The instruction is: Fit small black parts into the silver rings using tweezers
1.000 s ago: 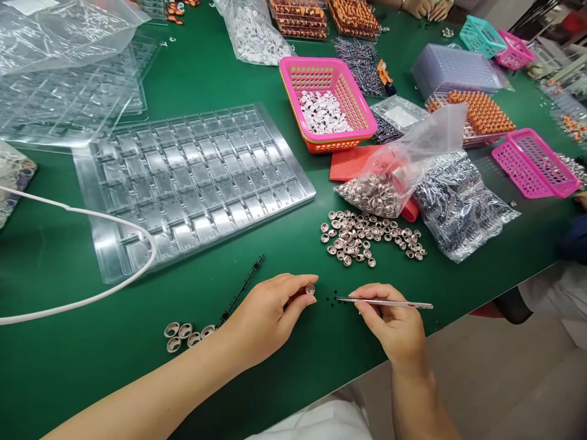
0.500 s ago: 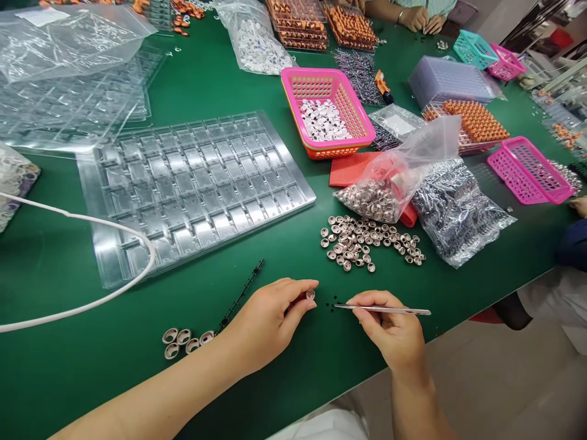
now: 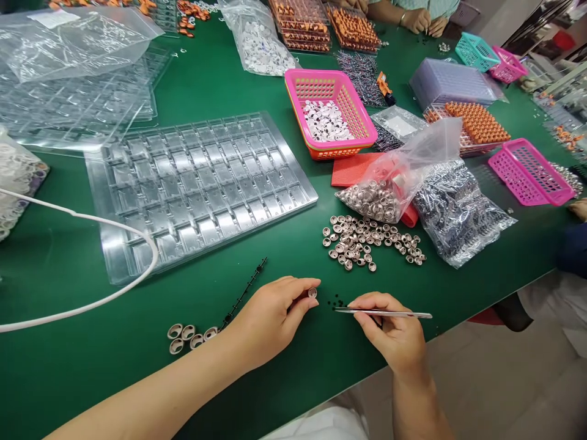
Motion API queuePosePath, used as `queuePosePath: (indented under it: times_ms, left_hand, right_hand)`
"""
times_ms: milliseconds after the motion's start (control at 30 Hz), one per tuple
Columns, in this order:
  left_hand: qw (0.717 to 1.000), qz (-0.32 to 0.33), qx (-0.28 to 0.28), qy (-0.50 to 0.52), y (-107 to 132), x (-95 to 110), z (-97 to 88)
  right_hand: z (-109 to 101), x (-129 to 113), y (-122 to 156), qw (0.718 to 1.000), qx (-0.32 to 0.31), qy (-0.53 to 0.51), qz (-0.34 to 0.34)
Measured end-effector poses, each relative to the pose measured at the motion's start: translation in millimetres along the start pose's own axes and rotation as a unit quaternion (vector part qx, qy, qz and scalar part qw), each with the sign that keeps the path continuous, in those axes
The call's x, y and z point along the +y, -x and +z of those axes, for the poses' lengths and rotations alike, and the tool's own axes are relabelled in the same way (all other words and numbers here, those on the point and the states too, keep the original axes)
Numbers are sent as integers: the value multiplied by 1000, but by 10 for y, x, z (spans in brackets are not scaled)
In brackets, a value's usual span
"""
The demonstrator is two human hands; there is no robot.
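Observation:
My left hand [image 3: 270, 318] rests on the green table and pinches a small metal cap [image 3: 312, 293] between thumb and forefinger. My right hand [image 3: 394, 333] grips silver tweezers [image 3: 383, 313] whose tips point left at a few tiny black bits [image 3: 338, 301] lying on the table beside the cap. A loose pile of metal caps [image 3: 369, 241] lies just beyond both hands. Several finished caps [image 3: 190, 337] sit by my left wrist, next to a black plastic strip [image 3: 245, 292].
A clear compartment tray [image 3: 197, 183] lies ahead at left, crossed by a white cable [image 3: 92, 217]. Bags of caps [image 3: 389, 183] and of dark parts [image 3: 458, 208], pink baskets [image 3: 330, 110] [image 3: 532, 171], and orange part trays stand behind. Another person's hands [image 3: 424, 21] work at the far edge.
The view has shifted slightly. My right hand drew the tweezers a little lower and left toward the black bits. My left hand keeps its pinch on the cap.

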State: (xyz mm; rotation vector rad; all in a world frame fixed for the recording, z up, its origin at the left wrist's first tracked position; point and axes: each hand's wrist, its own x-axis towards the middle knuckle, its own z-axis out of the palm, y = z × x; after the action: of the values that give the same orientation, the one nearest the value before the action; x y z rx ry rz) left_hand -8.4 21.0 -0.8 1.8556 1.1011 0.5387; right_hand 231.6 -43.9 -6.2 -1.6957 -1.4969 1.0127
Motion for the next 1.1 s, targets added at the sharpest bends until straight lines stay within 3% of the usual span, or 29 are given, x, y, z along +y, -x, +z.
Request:
queuePosePath:
  times_ms: [233,333,1100]
  left_hand:
    - [981,141,-127,-32,105,138,41]
    - [972,175,-134,-75,143,155,82]
    - [960,172,-161,-150,164,139,110]
  right_hand:
    - [6,15,-15,1000,-7,0,-10]
    - [-4,-7,-22,1000,-16,3,-1]
    - [-6,-35,-41,999,-32,-10,-7]
